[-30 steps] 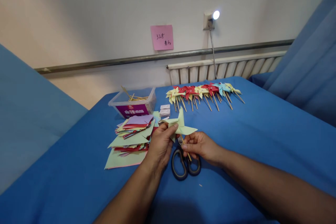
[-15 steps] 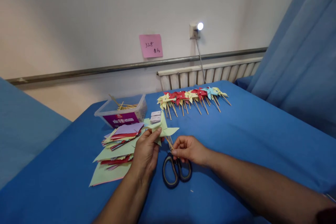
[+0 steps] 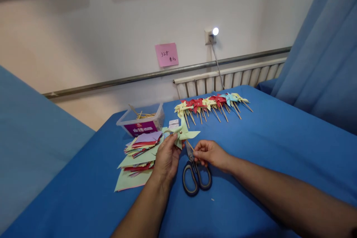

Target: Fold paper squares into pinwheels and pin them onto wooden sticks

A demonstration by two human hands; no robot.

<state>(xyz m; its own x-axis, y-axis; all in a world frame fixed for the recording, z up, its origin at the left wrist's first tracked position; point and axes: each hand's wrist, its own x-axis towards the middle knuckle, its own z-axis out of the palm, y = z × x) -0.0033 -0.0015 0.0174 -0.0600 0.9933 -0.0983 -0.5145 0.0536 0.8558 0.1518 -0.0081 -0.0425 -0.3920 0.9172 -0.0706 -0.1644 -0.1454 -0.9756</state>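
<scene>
A pale green paper pinwheel (image 3: 187, 134) is pinched between the thumb and fingers of my left hand (image 3: 167, 155), with a small round pin at its centre. My right hand (image 3: 209, 154) grips a thin wooden stick (image 3: 190, 145) that runs up behind the pinwheel; where the two meet is hidden. Just below the stick, dark-handled scissors (image 3: 190, 179) lie on the blue cloth, their blades partly under my hands. Left of my left hand is a pile of coloured paper pieces (image 3: 143, 144) on larger green sheets (image 3: 131, 181).
A clear plastic box (image 3: 160, 113) with a purple label holds wooden sticks. Finished pinwheels (image 3: 208, 103) in yellow, red and blue lie in a row at the back. Small white boxes (image 3: 173, 123) stand behind the green pinwheel. Blue curtains (image 3: 320, 52) hang at the right.
The view has shifted, so everything sits a little further right. The pinwheel has turned more towards me, and its central pin now shows. Both hands keep their hold.
</scene>
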